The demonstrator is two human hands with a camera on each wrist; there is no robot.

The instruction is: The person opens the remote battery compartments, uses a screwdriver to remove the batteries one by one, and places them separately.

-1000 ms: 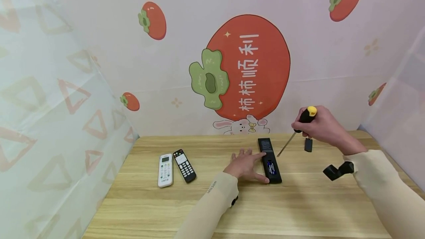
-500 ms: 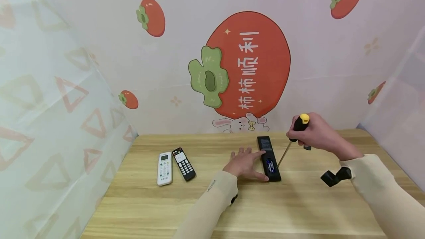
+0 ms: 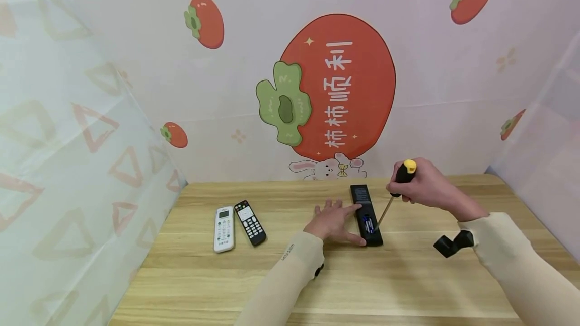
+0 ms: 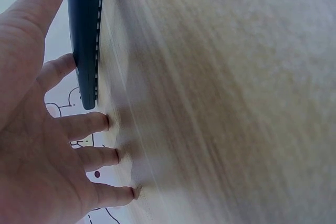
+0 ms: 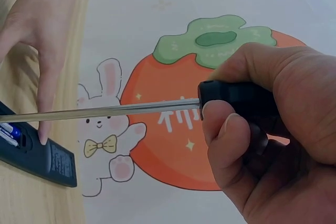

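A: Eyes on the black remote (image 3: 366,214). It lies face down near the middle of the tabletop (image 3: 408,286), slim and dark, its battery bay open with blue-banded cells showing in the near half.

B: And its line?

A: Its long axis runs away from the person toward the back wall, near end canted slightly to the right. The label end is the far end.

B: Left hand (image 3: 334,223)?

A: Flat on the wood just left of the remote, fingers straight and spread. The forefinger lies along the remote's left edge and the thumb touches its near corner; the left wrist view shows the same remote (image 4: 86,35) edge-on against that hand (image 4: 37,145). Nothing curled round it, a relaxed, pressing hand.

B: Right hand (image 3: 423,186)?

A: Grip wrapped tight round a screwdriver (image 3: 393,190), black handle with a yellow cap. The shaft slants down and left, tip at the open bay. From the right wrist view the steel shaft (image 5: 110,110) reaches toward the cells, fingers (image 5: 226,140) curled round the handle.

B: Anything else out there?

A: A white remote (image 3: 224,229) and a second, smaller black remote (image 3: 250,223) side by side, well apart to the left, buttons up.
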